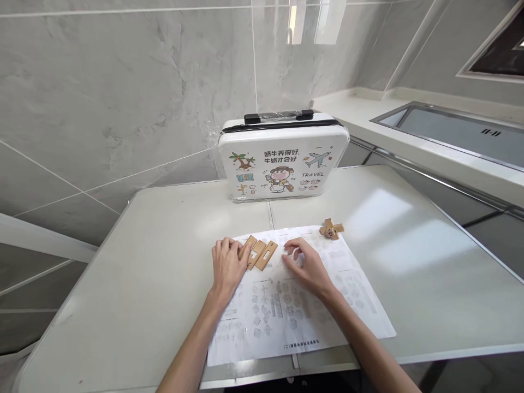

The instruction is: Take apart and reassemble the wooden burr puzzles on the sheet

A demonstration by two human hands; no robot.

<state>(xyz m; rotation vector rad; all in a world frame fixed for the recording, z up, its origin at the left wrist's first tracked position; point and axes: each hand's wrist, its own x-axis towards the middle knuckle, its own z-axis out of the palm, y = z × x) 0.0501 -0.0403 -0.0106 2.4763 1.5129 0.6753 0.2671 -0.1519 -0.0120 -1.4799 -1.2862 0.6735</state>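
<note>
Three flat wooden puzzle pieces lie side by side on a printed sheet [327, 327]. My left hand [229, 265] rests at their left end, thumb over the leftmost wooden piece [246, 244] and fingers bent around its far side, partly hiding it. Beside it is a notched wooden piece [258, 248]; the rightmost wooden piece [267, 255] has a long slot and a number mark. To the right, my right hand [307, 267] hovers over the paper with curled, parted fingers and nothing between them. A cross-shaped wooden assembly [331, 229] sits at the sheet's upper right corner.
A white suitcase [282, 164] with cartoon prints, partly in clear plastic, stands at the table's back against the grey tiled wall [123, 82]. The pale folding table [143, 284] has a centre seam. At right runs a counter with an inset sink [458, 128].
</note>
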